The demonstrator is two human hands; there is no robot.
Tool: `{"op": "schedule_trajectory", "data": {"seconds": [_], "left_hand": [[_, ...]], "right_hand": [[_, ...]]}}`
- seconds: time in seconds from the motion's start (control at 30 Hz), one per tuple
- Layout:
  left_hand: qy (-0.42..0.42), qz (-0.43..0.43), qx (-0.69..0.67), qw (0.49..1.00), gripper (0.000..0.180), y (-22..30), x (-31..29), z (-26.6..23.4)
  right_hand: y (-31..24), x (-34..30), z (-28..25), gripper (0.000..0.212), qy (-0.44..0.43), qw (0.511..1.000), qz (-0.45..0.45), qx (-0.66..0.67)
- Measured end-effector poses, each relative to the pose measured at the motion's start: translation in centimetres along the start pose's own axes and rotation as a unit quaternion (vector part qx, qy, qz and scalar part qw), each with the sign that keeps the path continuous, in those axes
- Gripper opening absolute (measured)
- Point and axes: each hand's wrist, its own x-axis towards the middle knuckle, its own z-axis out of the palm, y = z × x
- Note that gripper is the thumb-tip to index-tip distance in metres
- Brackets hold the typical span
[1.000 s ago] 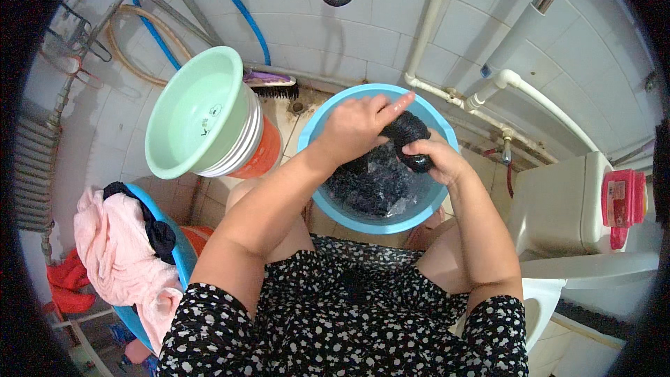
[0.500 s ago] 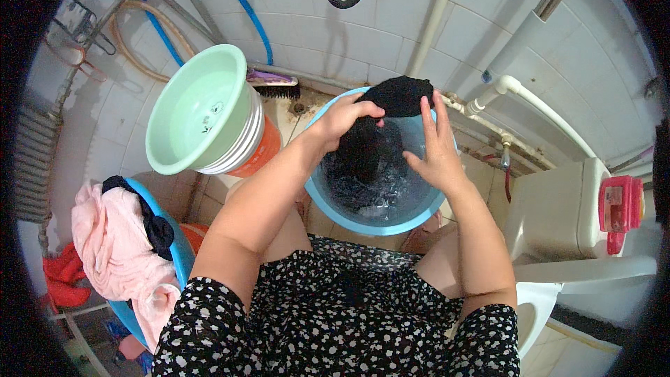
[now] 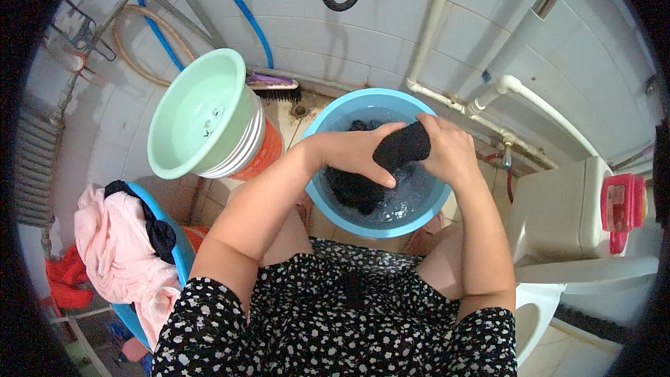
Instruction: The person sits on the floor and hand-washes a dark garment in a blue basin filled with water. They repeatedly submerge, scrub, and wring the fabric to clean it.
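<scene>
A light blue basin of water stands on the floor between my legs. Over it I hold a wet black cloth, perhaps a garment; its exact kind does not show. My left hand wraps the cloth from the left, its thumb in front and its fingers mostly hidden behind. Closed on the cloth's right end is my right hand. More black fabric lies in the water below my left hand, and I cannot tell if it is all one piece.
To the left, a green basin sits tilted on an orange-and-white bucket. Pink cloth hangs over a blue tub. A purple-handled brush lies by the wall. Pipes and a toilet are at right.
Both hands have come nearer over the basin. The raised part of the black cloth has moved from the far rim to between my hands, and my right fingers have closed on it.
</scene>
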Motion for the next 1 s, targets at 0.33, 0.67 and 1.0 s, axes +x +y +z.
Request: {"op": "schedule_trajectory", "data": {"seconds": [0.33,0.67,1.0], "left_hand": [[0.227,-0.051,0.297,0.926,0.064,-0.8,2.0,3.8],[0.277,0.105,0.411,0.862,0.052,-1.5,1.6,1.0],[0.315,0.164,0.387,0.851,0.054,-1.3,1.4,0.4]], "right_hand": [[0.7,-0.8,2.9,0.043,-0.110,0.955,0.190,0.200],[-1.7,-1.8,2.9,0.024,-0.177,0.667,0.268,0.672],[-1.8,-2.3,4.4,0.031,-0.280,0.349,0.157,0.880]]}}
